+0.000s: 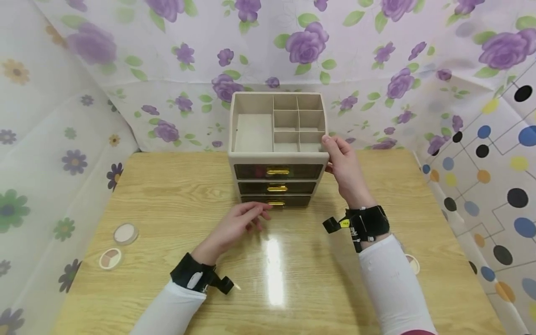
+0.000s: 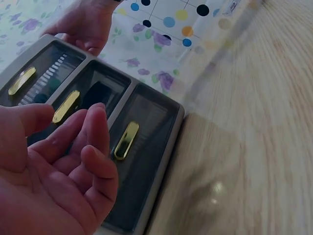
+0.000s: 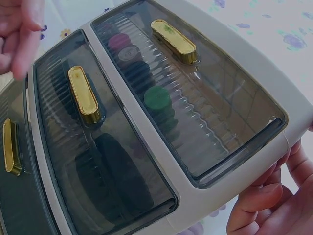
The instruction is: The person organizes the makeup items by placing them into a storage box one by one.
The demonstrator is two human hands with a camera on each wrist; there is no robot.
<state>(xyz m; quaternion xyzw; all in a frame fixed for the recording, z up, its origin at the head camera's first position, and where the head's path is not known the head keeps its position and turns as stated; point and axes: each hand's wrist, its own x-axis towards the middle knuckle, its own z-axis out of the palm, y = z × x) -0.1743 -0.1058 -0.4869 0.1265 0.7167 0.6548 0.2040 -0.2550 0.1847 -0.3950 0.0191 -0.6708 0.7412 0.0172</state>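
Observation:
A cream drawer organizer (image 1: pixel 278 158) with three dark see-through drawers and gold handles stands near the back of the table. My right hand (image 1: pixel 346 171) holds its right side, thumb at the top rim. In front of the lowest drawer (image 1: pixel 247 201), my left hand (image 1: pixel 242 221) hovers with loosely bent fingers and nothing in them. The left wrist view shows the fingers in front of the middle gold handle (image 2: pixel 66 106); contact is not visible. Through the top drawer (image 3: pixel 234 93) show small round items, including a green one (image 3: pixel 157 98). A dark oblong thing (image 3: pixel 124 171) lies in the middle drawer.
The organizer's top has a large compartment (image 1: pixel 254 132) and several small ones. On the table's left lie a round white compact (image 1: pixel 125 233) and a round palette (image 1: pixel 110 258). Another round palette (image 1: pixel 412 264) is partly behind the right sleeve. Flowered cloth (image 1: pixel 180 121) hangs behind.

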